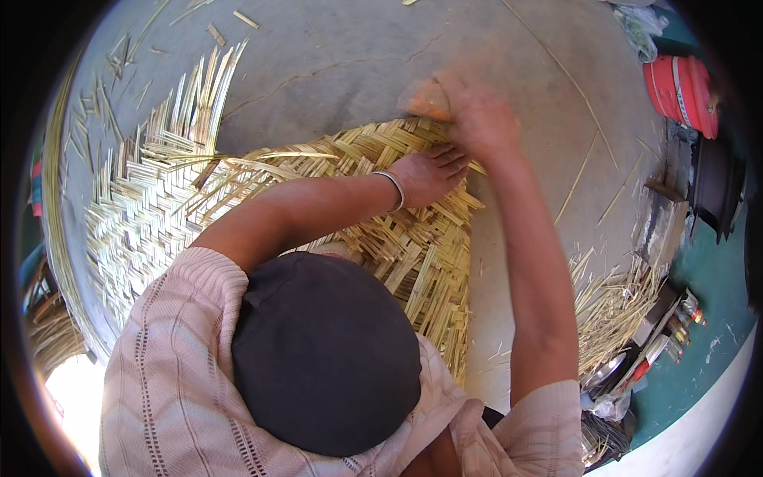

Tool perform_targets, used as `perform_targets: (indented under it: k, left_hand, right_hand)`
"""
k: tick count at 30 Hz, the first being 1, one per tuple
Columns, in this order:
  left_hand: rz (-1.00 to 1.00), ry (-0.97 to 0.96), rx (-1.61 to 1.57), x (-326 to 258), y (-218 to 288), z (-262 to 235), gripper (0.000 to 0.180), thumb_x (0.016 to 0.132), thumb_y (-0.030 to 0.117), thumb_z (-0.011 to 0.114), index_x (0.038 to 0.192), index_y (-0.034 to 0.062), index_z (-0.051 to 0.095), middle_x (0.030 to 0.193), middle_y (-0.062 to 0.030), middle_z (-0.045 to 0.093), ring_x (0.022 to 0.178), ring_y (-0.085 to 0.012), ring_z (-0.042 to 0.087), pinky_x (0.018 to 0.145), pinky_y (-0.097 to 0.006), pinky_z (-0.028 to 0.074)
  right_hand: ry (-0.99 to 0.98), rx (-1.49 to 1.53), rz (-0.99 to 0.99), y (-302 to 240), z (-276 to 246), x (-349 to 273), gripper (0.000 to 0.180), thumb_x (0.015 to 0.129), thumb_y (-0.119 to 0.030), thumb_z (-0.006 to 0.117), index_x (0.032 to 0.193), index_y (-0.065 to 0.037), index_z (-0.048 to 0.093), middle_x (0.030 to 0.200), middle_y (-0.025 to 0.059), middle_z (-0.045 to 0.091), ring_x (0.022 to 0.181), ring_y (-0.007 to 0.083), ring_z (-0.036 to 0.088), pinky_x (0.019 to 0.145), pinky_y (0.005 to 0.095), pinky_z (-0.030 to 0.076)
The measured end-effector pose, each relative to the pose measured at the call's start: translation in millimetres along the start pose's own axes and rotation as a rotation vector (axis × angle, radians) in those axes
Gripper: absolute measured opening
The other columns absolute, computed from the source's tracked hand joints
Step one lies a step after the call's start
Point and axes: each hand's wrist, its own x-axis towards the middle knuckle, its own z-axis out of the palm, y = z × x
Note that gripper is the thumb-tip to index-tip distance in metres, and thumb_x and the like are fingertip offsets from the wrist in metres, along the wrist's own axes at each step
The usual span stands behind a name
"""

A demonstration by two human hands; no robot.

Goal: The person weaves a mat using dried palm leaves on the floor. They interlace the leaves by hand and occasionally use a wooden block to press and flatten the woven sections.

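My left hand (429, 175) lies flat on the woven mat of pale straw-coloured strips (429, 246), fingers stretched toward its far right corner. A metal bangle (395, 191) circles that wrist. Just past the mat's edge is my right hand (485, 119), smeared by motion. It seems closed on a blurred orange object (427, 100), whose kind I cannot make out. The mat has a tight, diagonal weave under my left hand. On the left its lighter part (143, 207) ends in loose, unwoven strips.
Cut scraps (99, 111) lie on the grey concrete floor (350, 48) at the far left. Long thin strips (568, 71) rest on the right. Beyond are a strip pile (620, 310), a red bucket (679, 91), a dark pot (715, 187) and mixed items by a green wall (715, 350).
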Motion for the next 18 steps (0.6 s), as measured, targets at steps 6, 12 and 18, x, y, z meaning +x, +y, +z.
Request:
perform_targets:
  k: [6,12,18]
  left_hand:
    - [0.021,0.108,0.169,-2,0,2,0.053,0.096,0.019,0.04,0.147,0.0028,0.035,0.158,-0.0134,0.027,0.148,-0.0273,0.021,0.122,-0.041,0.015]
    - [0.042,0.18,0.013,-1,-6,7,0.054,0.095,0.018,0.043,0.147,0.0062,0.035,0.158,-0.013,0.026,0.148,-0.0271,0.021,0.121,-0.04,0.018]
    - [-0.085,0.35,-0.184,-6,-4,-10,0.066,0.09,0.016,0.057,0.15,0.0082,0.03,0.157,-0.015,0.027,0.145,-0.0294,0.027,0.12,-0.042,0.02]
  right_hand:
    - [0.268,0.315,-0.004,44,46,-8,0.069,0.077,-0.018,0.07,0.141,-0.017,0.042,0.125,0.0111,0.062,0.112,0.0338,0.06,0.091,0.0433,0.05]
    - [0.167,0.353,0.46,86,45,-91,0.083,0.073,-0.032,0.079,0.142,-0.014,0.037,0.123,0.0183,0.063,0.111,0.0358,0.061,0.092,0.0425,0.049]
    - [0.078,0.369,0.807,101,90,-173,0.089,0.073,-0.035,0.079,0.146,-0.015,0.032,0.123,0.0195,0.063,0.113,0.0386,0.06,0.094,0.0444,0.048]
